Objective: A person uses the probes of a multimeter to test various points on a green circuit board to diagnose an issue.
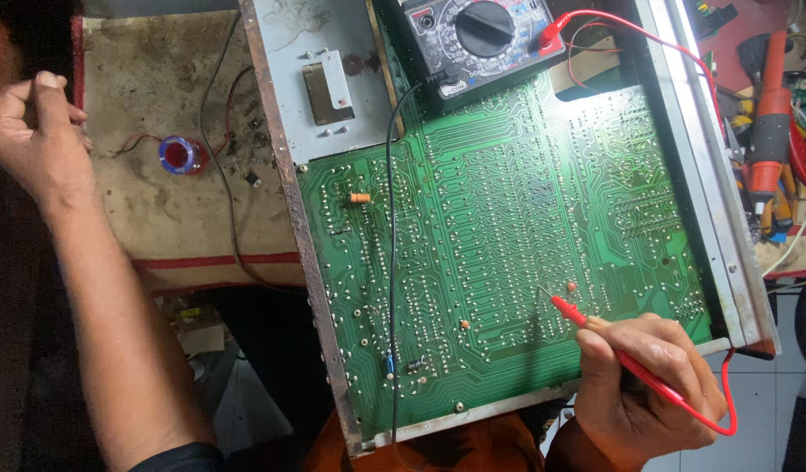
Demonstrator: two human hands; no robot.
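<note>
Right hand (643, 380) has a pen-style grip closed on the red probe (608, 345), its metal tip touching the green circuit board (508, 227) just beside a small reddish solder blob, lower right of the board. Red lead (728, 411) loops out from under the hand. Board sits solder side up in a metal chassis (333, 52). Black multimeter (481, 39) rests at the board's top edge, red plug in its right side, black wire (391, 262) running down across the board. Left hand (31, 131) is raised well off to the left over the stained tabletop (158, 218), fingers curled into a loose fist; can't tell if it holds anything. Blue-and-red spool (181, 155) lies near it
</note>
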